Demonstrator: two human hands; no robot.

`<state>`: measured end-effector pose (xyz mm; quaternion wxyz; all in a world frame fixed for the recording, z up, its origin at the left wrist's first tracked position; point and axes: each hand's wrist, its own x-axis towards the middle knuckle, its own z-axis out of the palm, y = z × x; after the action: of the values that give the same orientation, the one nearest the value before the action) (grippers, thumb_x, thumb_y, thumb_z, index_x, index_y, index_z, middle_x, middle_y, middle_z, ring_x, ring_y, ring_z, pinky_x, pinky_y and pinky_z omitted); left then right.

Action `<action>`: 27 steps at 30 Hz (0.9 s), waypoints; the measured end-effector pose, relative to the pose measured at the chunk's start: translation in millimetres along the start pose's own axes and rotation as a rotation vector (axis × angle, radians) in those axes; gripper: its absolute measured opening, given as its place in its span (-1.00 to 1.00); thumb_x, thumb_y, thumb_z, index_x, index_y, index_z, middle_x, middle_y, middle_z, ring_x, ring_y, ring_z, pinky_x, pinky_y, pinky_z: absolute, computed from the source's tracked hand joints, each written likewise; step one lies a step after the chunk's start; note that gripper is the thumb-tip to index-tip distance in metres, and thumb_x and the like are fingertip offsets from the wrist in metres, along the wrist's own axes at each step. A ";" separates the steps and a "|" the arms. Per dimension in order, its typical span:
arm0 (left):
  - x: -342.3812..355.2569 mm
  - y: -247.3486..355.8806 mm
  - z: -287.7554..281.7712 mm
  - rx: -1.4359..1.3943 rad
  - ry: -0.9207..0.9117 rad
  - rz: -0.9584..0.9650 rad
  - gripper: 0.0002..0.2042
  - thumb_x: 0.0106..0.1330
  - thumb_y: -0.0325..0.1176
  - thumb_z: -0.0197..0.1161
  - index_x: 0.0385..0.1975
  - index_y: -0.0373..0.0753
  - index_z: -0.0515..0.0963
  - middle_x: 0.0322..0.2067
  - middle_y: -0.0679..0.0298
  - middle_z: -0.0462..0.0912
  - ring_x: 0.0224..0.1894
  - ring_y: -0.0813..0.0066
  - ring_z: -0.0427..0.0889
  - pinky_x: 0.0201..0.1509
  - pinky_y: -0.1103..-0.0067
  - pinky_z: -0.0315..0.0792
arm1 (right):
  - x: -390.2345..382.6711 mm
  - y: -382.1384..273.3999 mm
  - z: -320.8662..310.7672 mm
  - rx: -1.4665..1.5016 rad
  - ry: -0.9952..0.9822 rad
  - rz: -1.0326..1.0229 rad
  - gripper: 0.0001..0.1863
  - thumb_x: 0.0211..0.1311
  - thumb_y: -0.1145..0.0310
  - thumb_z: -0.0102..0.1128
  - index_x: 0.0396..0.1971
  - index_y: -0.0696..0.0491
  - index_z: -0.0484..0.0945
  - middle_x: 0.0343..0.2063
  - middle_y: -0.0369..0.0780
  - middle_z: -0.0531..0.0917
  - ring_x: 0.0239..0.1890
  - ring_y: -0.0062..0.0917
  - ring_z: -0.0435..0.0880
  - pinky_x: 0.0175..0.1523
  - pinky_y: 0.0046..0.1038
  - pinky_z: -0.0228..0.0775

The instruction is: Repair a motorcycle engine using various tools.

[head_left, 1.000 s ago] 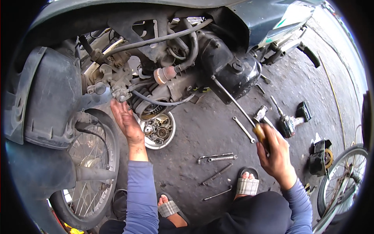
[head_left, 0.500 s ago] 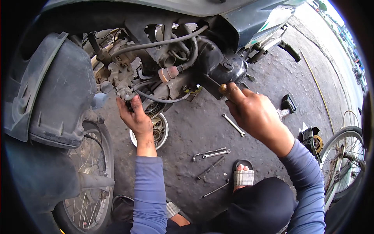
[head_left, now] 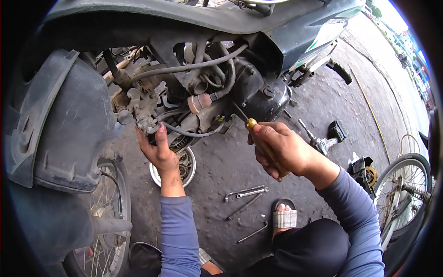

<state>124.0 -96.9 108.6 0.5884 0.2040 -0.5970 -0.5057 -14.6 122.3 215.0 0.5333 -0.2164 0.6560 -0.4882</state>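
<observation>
My right hand (head_left: 286,150) is closed round the brownish handle of a screwdriver (head_left: 250,123) with a brass-coloured collar. Its thin metal shaft points up and left, and its end reaches the edge of a rounded black housing (head_left: 269,99) under the motorcycle's body. My left hand (head_left: 162,152) grips the lower end of a grey metal casting (head_left: 146,115) from below, thumb on one side and fingers on the other. A hose (head_left: 194,134) runs from beside that hand to the right. Between the hands sits a pinkish-brown hose connector (head_left: 199,103).
Beneath the engine stands a round basin (head_left: 193,171) with metal parts. Several tools, among them a wrench (head_left: 252,192), lie on the dark ground near my sandalled foot (head_left: 284,217). A large black plastic box (head_left: 76,124) and spoked wheel (head_left: 104,217) are at left, another wheel (head_left: 401,194) at right.
My right hand has turned and drawn lower, so more of the screwdriver's handle and shaft shows. It now covers the wrench lying below it. My left hand keeps its hold.
</observation>
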 end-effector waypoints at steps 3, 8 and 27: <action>1.4 0.2 1.1 -0.033 -0.001 0.027 -0.57 0.23 -0.26 0.17 0.01 -0.41 0.37 -0.17 0.23 0.49 -0.18 0.50 0.43 0.00 0.60 0.30 | 8.1 12.0 -7.3 0.185 -0.024 0.009 -0.56 0.44 0.02 -0.20 -0.26 0.15 0.39 -0.70 -0.24 0.40 -0.85 -0.59 0.36 -0.77 -0.53 0.20; 7.6 -1.6 -8.9 -0.098 -0.099 -0.078 -0.60 0.22 -0.30 0.19 0.00 -0.39 0.37 -0.19 0.27 0.47 -0.20 0.55 0.42 -0.04 0.65 0.31 | 19.4 12.2 -5.2 0.231 -0.010 0.115 -0.53 0.40 -0.07 -0.17 -0.33 0.10 0.36 -0.71 -0.29 0.35 -0.85 -0.68 0.24 -0.77 -0.56 0.10; 13.3 -12.2 -21.3 -0.143 -0.149 -0.033 -0.54 0.27 -0.32 -0.01 0.13 -0.47 0.33 0.07 0.04 0.45 0.11 0.28 0.45 0.25 0.46 0.25 | -1.6 11.7 9.9 0.381 0.051 0.162 -0.57 0.27 -0.06 0.10 -0.36 0.07 0.41 -0.63 -0.29 0.42 -0.81 -0.72 0.28 -0.74 -0.61 0.11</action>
<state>136.0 -120.8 100.6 0.5471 0.1329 -0.5982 -0.5703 -2.2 124.5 206.1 0.5852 -0.0457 0.5803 -0.5645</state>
